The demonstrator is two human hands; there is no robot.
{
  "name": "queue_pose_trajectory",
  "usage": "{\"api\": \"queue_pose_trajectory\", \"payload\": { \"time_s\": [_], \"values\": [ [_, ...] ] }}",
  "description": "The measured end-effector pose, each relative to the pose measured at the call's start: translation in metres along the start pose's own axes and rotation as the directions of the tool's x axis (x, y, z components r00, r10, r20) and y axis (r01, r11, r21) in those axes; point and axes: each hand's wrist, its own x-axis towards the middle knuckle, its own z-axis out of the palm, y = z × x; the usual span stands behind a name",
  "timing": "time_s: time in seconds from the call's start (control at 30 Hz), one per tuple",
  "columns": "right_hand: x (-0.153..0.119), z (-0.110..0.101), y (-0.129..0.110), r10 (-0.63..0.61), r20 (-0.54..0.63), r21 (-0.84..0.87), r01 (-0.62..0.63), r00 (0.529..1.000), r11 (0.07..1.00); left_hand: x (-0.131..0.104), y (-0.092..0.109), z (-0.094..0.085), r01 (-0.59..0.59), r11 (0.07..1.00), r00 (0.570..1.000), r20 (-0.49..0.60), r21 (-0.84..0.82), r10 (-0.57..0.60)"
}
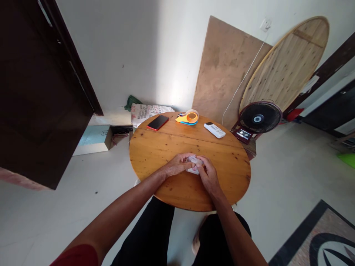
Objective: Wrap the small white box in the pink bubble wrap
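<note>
Over the front half of the round wooden table (172,142), both of my hands meet around a small whitish, partly clear packet (194,170) with pinkish marks. Its exact kind is too small to make out. My left hand (179,164) grips it from the left, thumb laid across the front. From the right, my right hand (207,171) holds it with fingers curled round the far side and thumb near the middle. The fingers cover much of the packet.
Along the table's back are a phone (158,122) with a red edge, an orange tape dispenser (188,117) and a white remote control (214,130). A fan (259,118) stands right of the table. Boards (227,62) lean on the wall; a printed sack (146,111) lies behind.
</note>
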Motion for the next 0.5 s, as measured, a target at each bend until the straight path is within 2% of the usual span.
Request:
{"api": "queue_pose_trajectory", "payload": {
  "time_s": [0.13, 0.37, 0.5],
  "values": [
    [-0.002, 0.0008, -0.0018, 0.051, -0.015, 0.012, -0.051, 0.999, 0.999, 0.0002, -0.0015, -0.0016, -0.009, 1.0, 1.0, 0.007, 0.01, 0.009],
    [-0.001, 0.0035, 0.0035, -0.059, -0.016, -0.089, 0.057, 0.998, 0.994, 0.0009, -0.0026, 0.0003, -0.034, 0.999, 0.999, -0.006, 0.02, 0.034],
    [-0.0021, 0.0029, 0.0032, -0.125, -0.078, -0.196, 0.108, 0.989, 0.975, 0.0014, -0.0026, 0.0018, -0.011, 1.0, 1.0, -0.026, 0.016, 0.012]
  ]
}}
